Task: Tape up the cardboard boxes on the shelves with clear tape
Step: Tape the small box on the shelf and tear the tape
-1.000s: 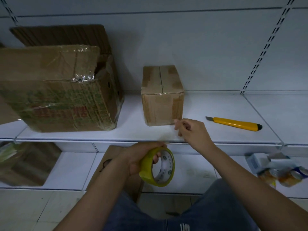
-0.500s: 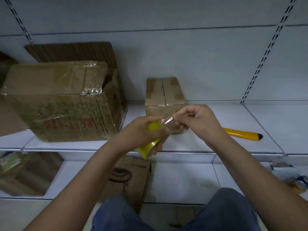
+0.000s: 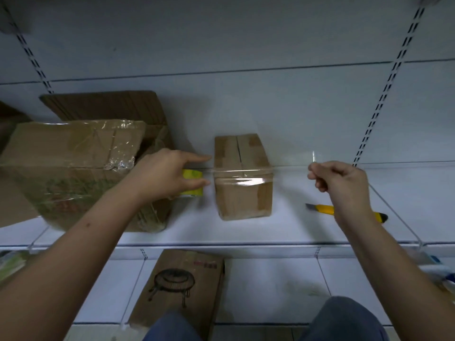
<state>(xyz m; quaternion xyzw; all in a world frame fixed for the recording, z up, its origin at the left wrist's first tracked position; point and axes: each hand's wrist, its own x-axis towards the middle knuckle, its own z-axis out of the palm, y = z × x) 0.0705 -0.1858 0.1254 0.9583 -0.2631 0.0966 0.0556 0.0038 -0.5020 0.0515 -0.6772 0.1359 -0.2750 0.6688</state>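
Observation:
A small brown cardboard box (image 3: 242,198) stands on the white upper shelf (image 3: 246,230), its top flaps closed. My left hand (image 3: 167,177) grips the yellow tape roll (image 3: 193,182) just left of the box. My right hand (image 3: 341,183) pinches the free end of the tape to the right of the box. A strip of clear tape (image 3: 246,177) stretches between both hands, across the front top edge of the box; I cannot tell whether it touches the cardboard.
A large cardboard box (image 3: 73,168) wrapped in crumpled clear tape sits at the left of the shelf. A yellow utility knife (image 3: 325,209) lies under my right wrist. On the lower shelf lies a printed flat box (image 3: 182,286); packets sit at the far right.
My hands have moved apart from in front of the small box, the left with the roll going left and the right going right, drawing out a long strip of tape across it.

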